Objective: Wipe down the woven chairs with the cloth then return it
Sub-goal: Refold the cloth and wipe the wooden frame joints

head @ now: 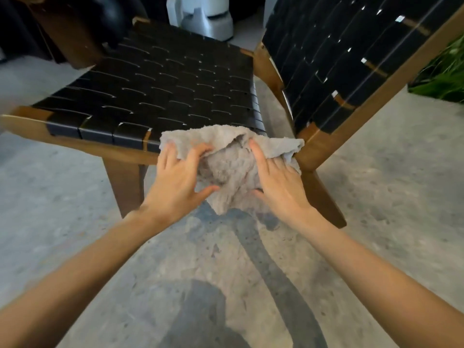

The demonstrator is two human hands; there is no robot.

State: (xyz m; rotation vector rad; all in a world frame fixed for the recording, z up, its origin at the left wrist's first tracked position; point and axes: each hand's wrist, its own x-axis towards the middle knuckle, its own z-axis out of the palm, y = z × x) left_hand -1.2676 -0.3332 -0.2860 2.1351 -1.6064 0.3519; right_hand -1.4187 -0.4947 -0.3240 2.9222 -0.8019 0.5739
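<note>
One wide-angle head view looks forward and steeply down, close over the cloth (231,156). The woven chair seat (160,91) lies toward 11 o'clock, its backrest (339,59) toward 1 o'clock.

Speckled grey floor (75,197), green plant (442,76) at right, pale machine (208,18) behind.

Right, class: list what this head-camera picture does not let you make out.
Head view:
Seat corner of the woven chair: covered by the cloth.
Palms of left hand and right hand: turned away from the camera.
Backrest top: cut off by the frame edge.
White machine: cut off at the top.
Plant: cut off at right.
</note>
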